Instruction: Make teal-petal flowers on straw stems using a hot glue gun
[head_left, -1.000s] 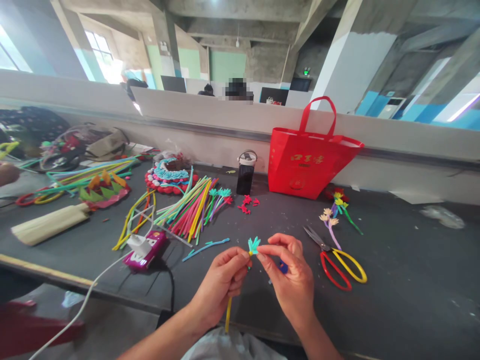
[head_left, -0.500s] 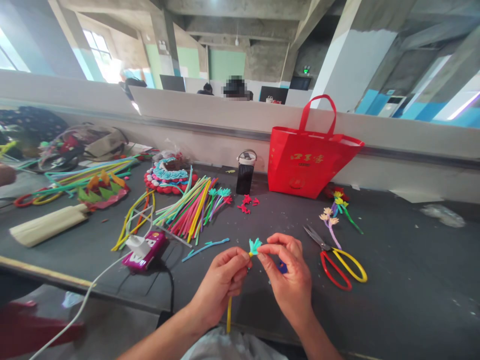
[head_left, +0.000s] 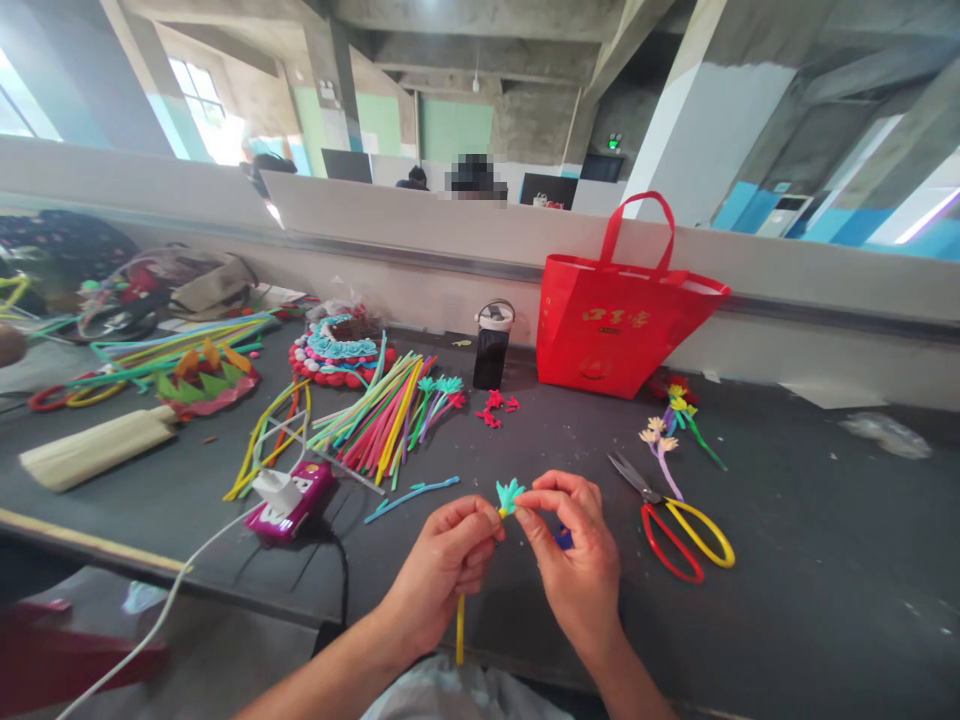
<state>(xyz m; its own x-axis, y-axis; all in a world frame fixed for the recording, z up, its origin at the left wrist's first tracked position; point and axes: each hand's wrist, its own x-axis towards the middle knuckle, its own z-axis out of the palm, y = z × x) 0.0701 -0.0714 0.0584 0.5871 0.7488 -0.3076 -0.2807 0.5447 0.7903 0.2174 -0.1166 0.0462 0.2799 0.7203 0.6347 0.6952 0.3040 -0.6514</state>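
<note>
My left hand (head_left: 446,562) is closed around a yellow pipe-cleaner stem (head_left: 460,630) that hangs down below the fist. At the stem's top sits a small teal fuzzy flower (head_left: 508,493). My right hand (head_left: 574,560) pinches the flower's petals with thumb and forefinger; something small and blue (head_left: 563,538) shows under its fingers. Both hands hover over the near part of the dark grey table (head_left: 787,560).
Red-and-yellow scissors (head_left: 671,520) lie just right of my hands, finished flowers (head_left: 671,425) beyond them. A pile of coloured pipe cleaners (head_left: 379,410), a purple power strip with white plug (head_left: 289,495), a dark bottle (head_left: 491,345) and a red tote bag (head_left: 619,315) stand farther back.
Barely anything: my hands stay in place, fingers shifting slightly on the teal flower.
</note>
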